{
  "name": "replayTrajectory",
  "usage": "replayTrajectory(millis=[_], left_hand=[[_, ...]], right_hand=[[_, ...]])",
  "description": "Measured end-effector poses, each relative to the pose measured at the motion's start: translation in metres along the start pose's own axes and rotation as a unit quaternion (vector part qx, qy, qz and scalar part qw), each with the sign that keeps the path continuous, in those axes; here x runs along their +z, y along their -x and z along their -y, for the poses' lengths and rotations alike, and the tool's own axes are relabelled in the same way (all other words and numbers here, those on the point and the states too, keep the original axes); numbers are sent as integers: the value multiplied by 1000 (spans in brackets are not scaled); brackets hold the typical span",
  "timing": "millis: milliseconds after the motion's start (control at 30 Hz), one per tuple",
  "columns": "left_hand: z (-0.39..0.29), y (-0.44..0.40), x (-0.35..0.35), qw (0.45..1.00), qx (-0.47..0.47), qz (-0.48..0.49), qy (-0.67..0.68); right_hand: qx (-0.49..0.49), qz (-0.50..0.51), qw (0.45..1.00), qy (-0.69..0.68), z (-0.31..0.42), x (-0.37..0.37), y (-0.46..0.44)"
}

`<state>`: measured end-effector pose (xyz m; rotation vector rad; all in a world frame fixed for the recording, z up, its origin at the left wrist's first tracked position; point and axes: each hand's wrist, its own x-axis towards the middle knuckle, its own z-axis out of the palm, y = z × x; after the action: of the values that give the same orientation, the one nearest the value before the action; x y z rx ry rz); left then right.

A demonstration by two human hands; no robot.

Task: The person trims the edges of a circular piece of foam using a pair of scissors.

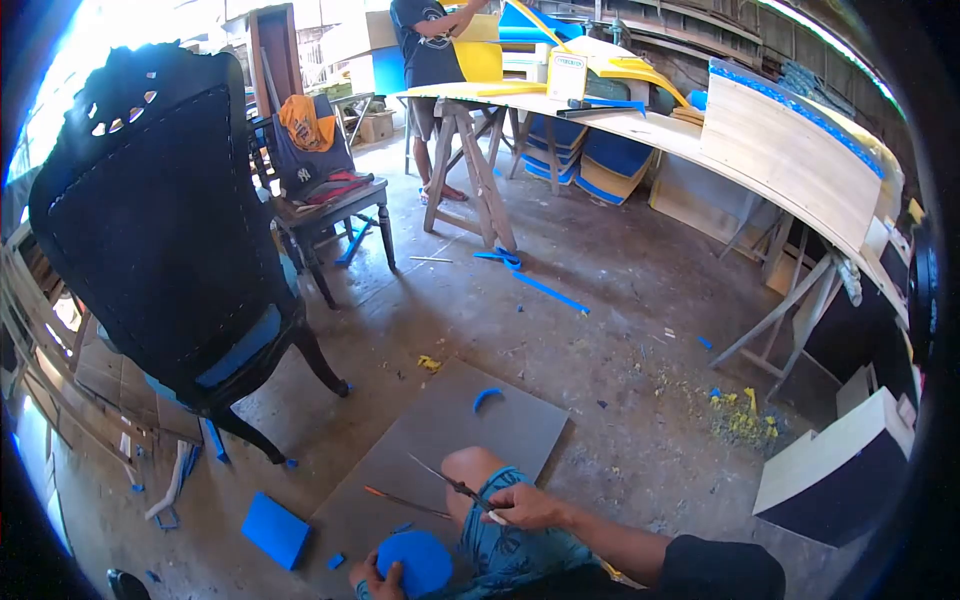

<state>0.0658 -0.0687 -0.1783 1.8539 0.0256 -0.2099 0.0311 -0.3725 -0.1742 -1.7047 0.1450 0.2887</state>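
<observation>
My left hand (372,578), low in the frame, grips the edge of a round blue foam piece (418,562), with the thumb on its face. My right hand (523,507), above my right knee, is closed around scissors (458,486); their long pointed blades aim up and to the left, apart from the foam. Beneath them, a thin dark rod with an orange end (400,499) lies across a flat brown board (440,420). A curved blue offcut (486,400) rests farther up this board. To the left is a rectangular blue foam block (275,530), with a small blue scrap (336,562) close by.
A tall black carved chair (150,220) stands at left, a smaller chair (335,195) behind it. Another person (430,50) stands at a long trestle table (640,130). Blue strips (550,292) and yellow-green scraps (745,415) litter the floor. A curved pale panel (835,470) sits at right.
</observation>
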Motion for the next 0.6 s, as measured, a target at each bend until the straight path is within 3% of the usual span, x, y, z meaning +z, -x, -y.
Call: replayTrajectory(millis=[67,133,167,367,467,533,600], left_hand=[[9,3,0,993,-6,-39,108],[35,-3,2,997,-12,-40,72],[50,-8,4,999,-12,-33,38],[118,-25,12,995,10,17,-96],[124,-24,11,995,3,16,-95],[119,-24,14,997,-72,3,-37],[125,-23,13,997,-80,10,-4]], right_hand=[[7,-7,998,-65,0,6,4],[53,-3,995,89,5,12,7],[30,-5,991,130,2,13,4],[21,8,998,60,4,9,7],[24,-3,998,61,3,8,8],[14,-1,999,48,7,8,9],[5,-5,999,32,4,8,8]])
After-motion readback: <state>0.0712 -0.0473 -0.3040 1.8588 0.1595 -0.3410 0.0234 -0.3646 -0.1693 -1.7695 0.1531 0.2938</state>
